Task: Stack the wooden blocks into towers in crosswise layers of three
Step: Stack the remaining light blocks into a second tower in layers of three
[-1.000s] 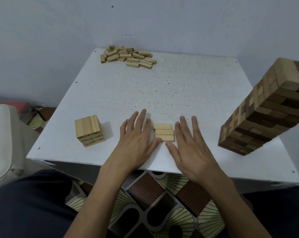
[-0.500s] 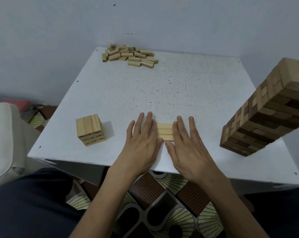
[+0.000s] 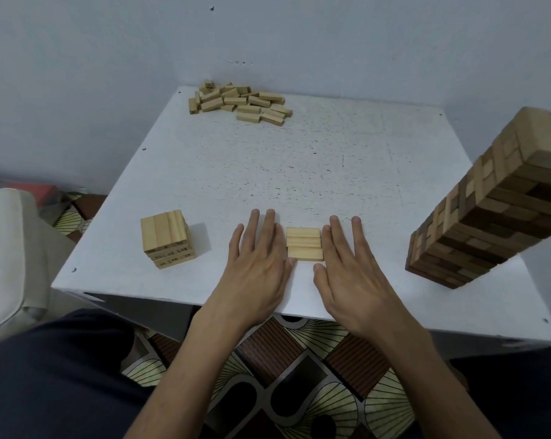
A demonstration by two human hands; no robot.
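Three pale wooden blocks (image 3: 304, 243) lie side by side in one flat layer near the front edge of the white table (image 3: 299, 172). My left hand (image 3: 257, 261) lies flat with straight fingers against the layer's left ends. My right hand (image 3: 347, 267) lies flat against its right ends, thumb just below the nearest block. A short stack of pale blocks (image 3: 167, 238) stands to the left. A pile of loose blocks (image 3: 239, 103) sits at the far edge.
A tall tower of light and dark blocks (image 3: 496, 210) rises at the right edge of the table, close to my right hand. A cream seat (image 3: 8, 248) stands left of the table. Patterned floor shows under the table's front edge.
Both hands have closed in on the three-block layer from either side, with fingers drawn together. The blocks now sit squared between them.
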